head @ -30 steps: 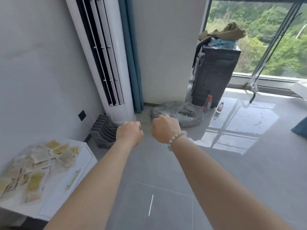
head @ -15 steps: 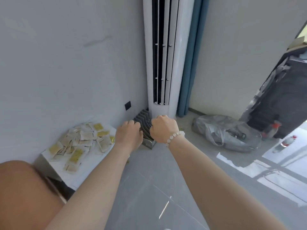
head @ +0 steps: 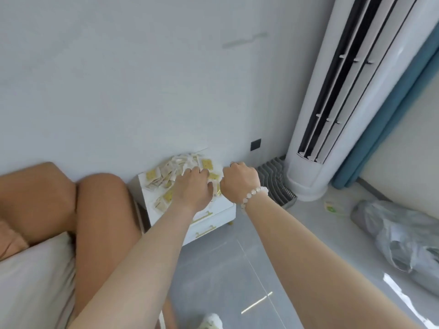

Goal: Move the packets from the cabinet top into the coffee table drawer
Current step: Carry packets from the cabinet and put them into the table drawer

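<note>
Since 0.5 s ago, now extended over cabinet top [head: 215, 206]: left hand [head: 193, 189] and right hand [head: 240, 181], both fisted, holding nothing visible; packets [head: 166, 173] beneath left hand.

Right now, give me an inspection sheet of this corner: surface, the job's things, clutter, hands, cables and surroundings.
Surface: white cabinet top, against the wall, partly bare at the front.
Job's things: packets heaped on the cabinet top; coffee table drawer not in view.
Clutter: grey plastic bag on the floor; a small pale wrapper beside it.
Hands: left hand over the packets, contact unclear; right hand curled, beside the heap, with a bead bracelet.
Cables: nothing seen.
Surroundings: standing air conditioner, blue curtain, tan sofa, wall socket.
</note>
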